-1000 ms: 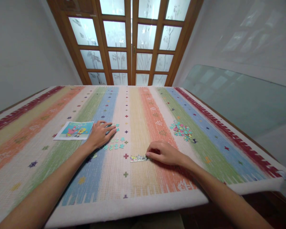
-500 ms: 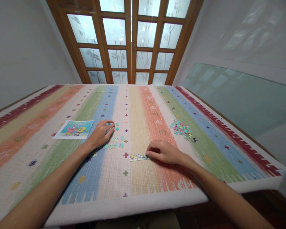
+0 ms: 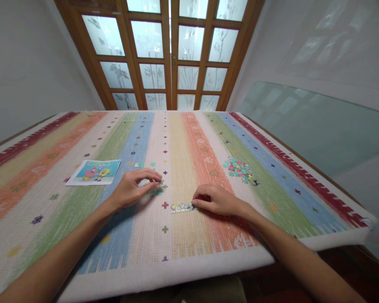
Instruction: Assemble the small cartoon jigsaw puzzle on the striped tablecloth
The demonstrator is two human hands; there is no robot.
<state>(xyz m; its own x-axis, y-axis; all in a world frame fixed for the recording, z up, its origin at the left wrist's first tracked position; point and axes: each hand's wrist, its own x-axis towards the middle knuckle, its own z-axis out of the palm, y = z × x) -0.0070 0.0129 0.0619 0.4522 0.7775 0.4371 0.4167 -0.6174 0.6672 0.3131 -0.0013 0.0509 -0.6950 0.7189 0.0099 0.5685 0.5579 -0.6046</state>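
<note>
My left hand (image 3: pixel 136 186) hovers above the loose teal puzzle pieces (image 3: pixel 155 192), thumb and fingertips pinched together on a puzzle piece that they almost wholly hide. Several pieces lie under and behind this hand, partly covered by it. On the yellow stripe of the cloth rests a short joined strip of puzzle pieces (image 3: pixel 180 208), with a straight lower edge. My right hand (image 3: pixel 216 200) is closed at the strip's right end, its thumb and index finger gripping that end against the table.
A printed cartoon picture (image 3: pixel 94 172) lies to the left of my left hand. Farther right sits a heap of mixed puzzle pieces (image 3: pixel 239 169). The striped tablecloth (image 3: pixel 189 244) covers the table, and glazed wooden doors (image 3: pixel 173 63) stand beyond it.
My left hand has lifted from the far pieces and come nearer and right, its fingers now pinched. One far piece is gone from its place. My right hand stays on the strip.
</note>
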